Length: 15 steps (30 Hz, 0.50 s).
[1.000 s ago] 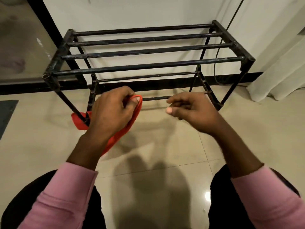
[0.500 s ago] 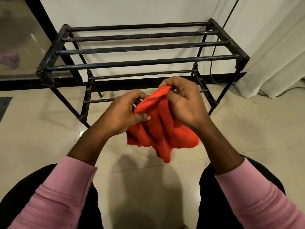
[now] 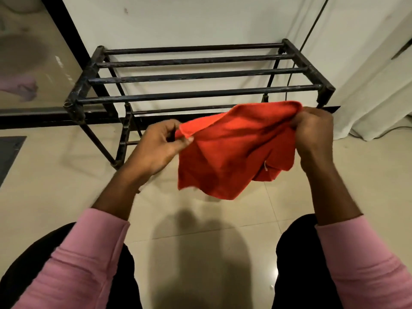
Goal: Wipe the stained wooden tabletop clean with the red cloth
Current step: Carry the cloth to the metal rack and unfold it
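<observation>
Both hands are gripping the red cloth (image 3: 234,150), left hand (image 3: 160,146) pinching its left corner, right hand (image 3: 314,132) bunching its right edge, so its long axis is running left-right; no wooden tabletop is showing.

tiled floor (image 3: 55,192), black metal rack (image 3: 196,76) on it

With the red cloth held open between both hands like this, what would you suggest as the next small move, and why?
Probably fold the red cloth in half into a pad. The left hand pinches one corner and the right hand grips the opposite edge, so the cloth hangs loose in the air over the tiled floor, in front of the black metal rack. No wooden tabletop is in view.
</observation>
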Available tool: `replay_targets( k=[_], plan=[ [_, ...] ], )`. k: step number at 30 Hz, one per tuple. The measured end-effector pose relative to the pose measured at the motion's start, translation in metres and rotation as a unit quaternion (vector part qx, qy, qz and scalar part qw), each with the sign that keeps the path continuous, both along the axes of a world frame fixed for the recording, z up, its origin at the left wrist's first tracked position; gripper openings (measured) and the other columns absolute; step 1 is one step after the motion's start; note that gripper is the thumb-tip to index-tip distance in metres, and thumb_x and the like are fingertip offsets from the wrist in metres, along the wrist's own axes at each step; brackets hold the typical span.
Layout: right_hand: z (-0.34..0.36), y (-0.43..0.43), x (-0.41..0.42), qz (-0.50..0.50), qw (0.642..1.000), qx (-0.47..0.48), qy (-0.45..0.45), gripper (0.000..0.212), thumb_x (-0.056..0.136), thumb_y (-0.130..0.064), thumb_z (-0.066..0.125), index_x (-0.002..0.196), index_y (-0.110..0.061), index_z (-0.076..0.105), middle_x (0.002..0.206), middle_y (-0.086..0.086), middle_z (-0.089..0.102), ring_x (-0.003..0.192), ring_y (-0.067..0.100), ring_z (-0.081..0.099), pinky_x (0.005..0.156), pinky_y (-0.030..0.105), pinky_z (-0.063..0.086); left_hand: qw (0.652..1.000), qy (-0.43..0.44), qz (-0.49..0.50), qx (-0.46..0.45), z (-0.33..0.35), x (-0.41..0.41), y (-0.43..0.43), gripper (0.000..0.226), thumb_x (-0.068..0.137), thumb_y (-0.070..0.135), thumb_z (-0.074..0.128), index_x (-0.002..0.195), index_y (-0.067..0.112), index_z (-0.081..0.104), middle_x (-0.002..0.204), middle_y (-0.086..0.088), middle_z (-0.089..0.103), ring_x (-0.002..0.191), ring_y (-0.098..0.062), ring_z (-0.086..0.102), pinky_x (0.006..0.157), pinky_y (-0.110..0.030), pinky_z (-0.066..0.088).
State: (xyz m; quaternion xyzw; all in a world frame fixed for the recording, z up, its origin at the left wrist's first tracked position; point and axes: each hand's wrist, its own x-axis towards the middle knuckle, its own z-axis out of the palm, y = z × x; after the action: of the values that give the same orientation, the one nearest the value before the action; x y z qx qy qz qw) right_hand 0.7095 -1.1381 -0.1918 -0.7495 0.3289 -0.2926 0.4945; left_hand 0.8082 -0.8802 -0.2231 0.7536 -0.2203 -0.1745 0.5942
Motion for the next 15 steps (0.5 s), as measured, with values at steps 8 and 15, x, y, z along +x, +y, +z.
replay_targets(
  k=[8, 15],
  plan=[
    [-0.006, 0.060, 0.006, 0.411, 0.908, -0.038, 0.077, 0.035, 0.079, 0.001, 0.067, 0.111, -0.011, 0.061, 0.100, 0.008, 0.068, 0.092, 0.020, 0.065, 0.084, 0.035, 0.054, 0.993, -0.093, -0.041, -0.067, 0.004, -0.024, -0.051, 0.025, 0.088, 0.004, 0.059, 0.095, 0.028, 0.060, 0.089, 0.009, 0.063, 0.083, -0.004, 0.060, 0.079, -0.021, 0.047],
    [0.011, 0.036, 0.011, 0.237, 0.961, -0.056, -0.130, 0.023, 0.086, 0.002, 0.054, 0.090, -0.019, 0.063, 0.077, -0.006, 0.062, 0.073, 0.008, 0.056, 0.065, 0.026, 0.047, 0.938, -0.044, -0.196, 0.283, -0.020, -0.006, 0.000, 0.030, 0.071, 0.016, 0.084, 0.092, 0.026, 0.065, 0.086, 0.008, 0.071, 0.077, -0.012, 0.068, 0.071, -0.031, 0.056]
  ],
)
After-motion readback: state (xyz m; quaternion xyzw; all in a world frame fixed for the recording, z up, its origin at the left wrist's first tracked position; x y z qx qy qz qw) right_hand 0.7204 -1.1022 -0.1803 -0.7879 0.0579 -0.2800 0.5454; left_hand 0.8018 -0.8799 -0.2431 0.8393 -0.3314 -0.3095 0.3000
